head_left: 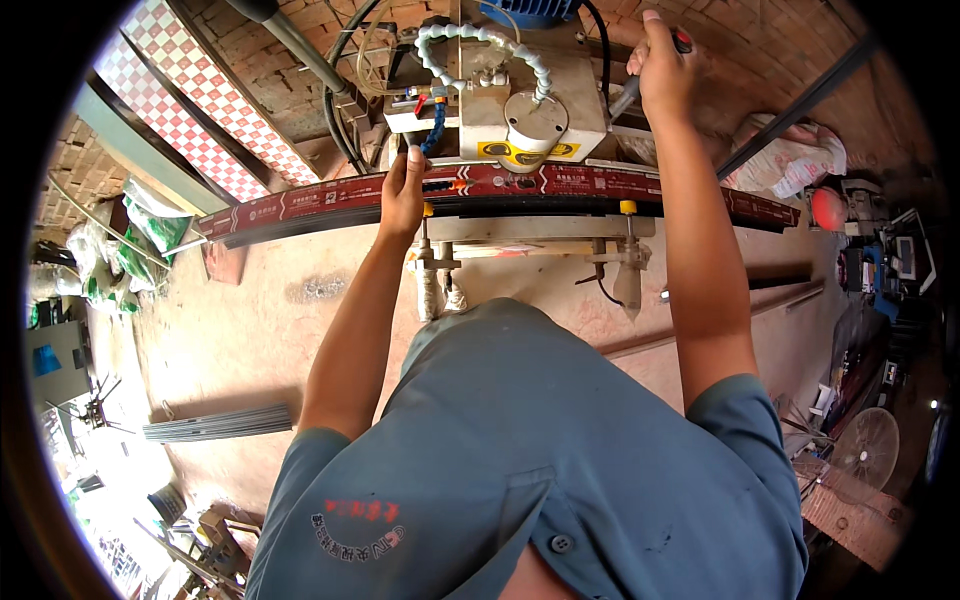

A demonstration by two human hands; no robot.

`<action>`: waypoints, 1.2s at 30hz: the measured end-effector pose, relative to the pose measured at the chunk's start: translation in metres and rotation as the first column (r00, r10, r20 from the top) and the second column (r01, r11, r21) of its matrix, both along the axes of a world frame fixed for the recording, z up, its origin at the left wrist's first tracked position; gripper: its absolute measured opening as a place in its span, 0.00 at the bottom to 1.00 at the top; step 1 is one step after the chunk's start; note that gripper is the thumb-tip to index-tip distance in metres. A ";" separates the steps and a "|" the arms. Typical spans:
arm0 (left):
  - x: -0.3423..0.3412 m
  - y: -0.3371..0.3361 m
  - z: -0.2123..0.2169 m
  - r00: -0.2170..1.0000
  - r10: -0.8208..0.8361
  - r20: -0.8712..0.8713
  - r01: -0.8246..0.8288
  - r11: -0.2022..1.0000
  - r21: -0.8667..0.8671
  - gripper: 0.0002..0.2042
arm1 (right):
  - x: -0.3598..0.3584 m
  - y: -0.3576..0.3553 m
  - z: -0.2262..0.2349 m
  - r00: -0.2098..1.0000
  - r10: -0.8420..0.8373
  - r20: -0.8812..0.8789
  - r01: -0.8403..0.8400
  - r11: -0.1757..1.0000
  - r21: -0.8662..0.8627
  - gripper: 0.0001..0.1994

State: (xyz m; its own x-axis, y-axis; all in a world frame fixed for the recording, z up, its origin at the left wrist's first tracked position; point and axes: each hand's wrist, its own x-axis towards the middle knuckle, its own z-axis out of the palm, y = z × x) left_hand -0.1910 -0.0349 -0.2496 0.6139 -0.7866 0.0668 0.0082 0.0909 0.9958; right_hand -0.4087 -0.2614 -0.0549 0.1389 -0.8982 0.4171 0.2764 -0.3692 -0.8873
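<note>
My right hand (665, 70) is raised at the upper right, its fingers wrapped round the grip of a machine lever (626, 100). A long profile (330, 200) with dark red printed film lies across the machine's front, with black strips along its near side. My left hand (402, 195) is in front of the profile, left of the machine head (535, 115). Its fingers are closed, but what they grip is mostly hidden. Close to its fingertips are a blue segmented hose (436, 125) and a valve with a red handle (421, 104). An orange-and-black opening (455, 185) shows in the profile.
Two clamps with yellow caps (628, 208) stand at the profile's near edge. A white segmented hose (480, 34) arches over the machine. Checkered panels (190, 90) lean at the far left. Grey strips (215, 424) lie on the floor; a fan (865, 449) stands at right.
</note>
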 end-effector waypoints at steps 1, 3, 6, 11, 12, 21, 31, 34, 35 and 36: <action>-0.009 -0.003 0.011 0.986 0.008 -0.169 -0.010 1.000 -0.009 0.25 | 0.000 0.001 0.001 1.000 0.000 -0.001 0.000 1.000 0.002 0.17; -0.006 -0.010 -0.002 0.963 0.063 -0.261 -0.079 0.996 -0.052 0.23 | 0.000 0.002 0.002 1.000 -0.002 -0.003 0.002 1.000 0.006 0.17; -0.011 -0.021 -0.004 0.933 0.165 -0.318 -0.205 0.974 -0.094 0.23 | 0.005 0.004 0.004 0.999 -0.041 -0.014 0.042 0.999 0.035 0.17; -0.019 -0.028 0.018 0.912 0.247 -0.328 -0.280 0.958 -0.057 0.24 | 0.000 0.008 0.007 0.966 -0.183 -0.183 0.152 0.973 -0.173 0.18; -0.018 -0.027 0.018 0.914 0.228 -0.335 -0.264 0.963 -0.063 0.24 | 0.000 0.010 0.009 0.967 -0.179 -0.180 0.147 0.973 -0.177 0.18; -0.034 -0.031 0.038 0.928 0.372 0.003 -0.372 0.928 0.001 0.27 | 0.003 0.002 0.000 0.987 -0.144 -0.077 0.136 0.986 -0.097 0.14; -0.045 -0.035 0.047 0.926 0.377 0.038 -0.378 0.925 0.032 0.30 | 0.001 -0.009 -0.007 0.995 -0.092 -0.024 0.089 0.991 -0.095 0.15; -0.047 -0.036 0.053 0.934 0.356 0.013 -0.357 0.933 0.047 0.31 | 0.001 -0.005 -0.004 0.997 -0.073 -0.034 0.070 0.993 -0.091 0.15; -0.047 -0.037 0.054 0.939 0.344 0.007 -0.344 0.938 0.053 0.31 | 0.001 -0.002 -0.002 0.996 -0.069 -0.047 0.065 0.993 -0.096 0.15; -0.047 -0.037 0.055 0.939 0.345 0.016 -0.345 0.935 0.079 0.31 | 0.000 0.000 -0.001 0.995 -0.081 -0.057 0.075 0.992 -0.101 0.15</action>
